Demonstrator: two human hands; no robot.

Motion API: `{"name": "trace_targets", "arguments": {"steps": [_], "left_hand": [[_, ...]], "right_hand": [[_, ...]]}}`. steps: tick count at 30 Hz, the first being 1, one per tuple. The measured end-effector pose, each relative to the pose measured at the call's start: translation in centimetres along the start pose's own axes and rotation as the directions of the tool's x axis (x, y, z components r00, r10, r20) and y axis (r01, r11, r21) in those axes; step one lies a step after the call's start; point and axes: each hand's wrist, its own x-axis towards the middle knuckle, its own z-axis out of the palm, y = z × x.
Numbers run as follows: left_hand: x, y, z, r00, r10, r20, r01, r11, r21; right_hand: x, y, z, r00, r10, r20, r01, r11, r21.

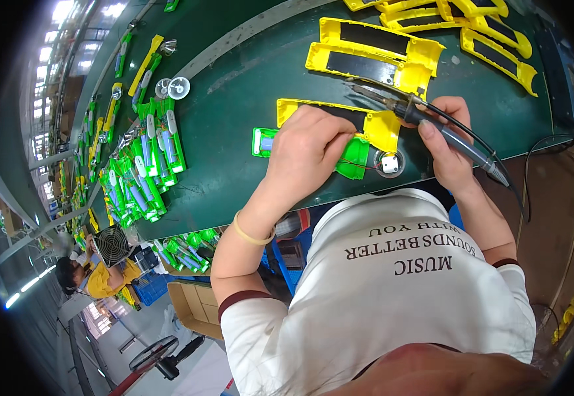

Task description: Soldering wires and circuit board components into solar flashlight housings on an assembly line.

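My right hand (450, 145) grips a soldering iron (466, 146) by its grey handle, its metal tip pointing left above the table. My left hand (310, 142) is closed in a pinch over a yellow flashlight shell (384, 128) with a dark panel; what its fingertips hold is hidden. Under that hand lies a green flashlight shell (353, 160) with a blue cell at its left end, partly covered. A thin red wire runs from the green shell toward a round lamp head (390, 165) bearing a white block, near the table's front edge.
Two yellow shells (366, 63) lie beyond my hands, and more yellow shells (498, 56) are heaped far right. Green shells with blue cells (138, 175) pile up on the left. A black cable trails from the iron. Farther left, a person (105, 280) in yellow sits near a fan.
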Motion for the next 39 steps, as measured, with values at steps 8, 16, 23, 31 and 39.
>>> {"name": "trace_targets", "arguments": {"steps": [8,16,23,31,39], "left_hand": [[1.7,0.7,-0.6,0.978,-0.056,0.202,0.012,0.977,0.214],[1.7,1.1,-0.3,0.982,-0.067,0.177,0.017,0.963,0.269],[1.9,1.3,-0.4,0.974,-0.084,0.212,0.009,0.942,0.335],[2.1,1.5,-0.6,0.972,-0.087,0.22,0.002,0.933,0.359],[2.2,1.6,-0.6,0.968,-0.089,0.234,0.011,0.949,0.316]], "right_hand": [[-1.8,-0.2,-2.3,0.998,-0.029,-0.047,0.043,0.944,0.326],[-1.6,-0.3,-2.9,0.984,0.14,0.109,-0.145,0.988,0.047],[-1.2,-0.3,-2.4,0.991,0.115,0.067,-0.115,0.993,-0.01],[-1.7,0.0,-2.4,0.973,-0.149,-0.174,0.2,0.922,0.33],[-2.2,0.5,-2.1,0.969,-0.164,-0.186,0.209,0.943,0.259]]}}
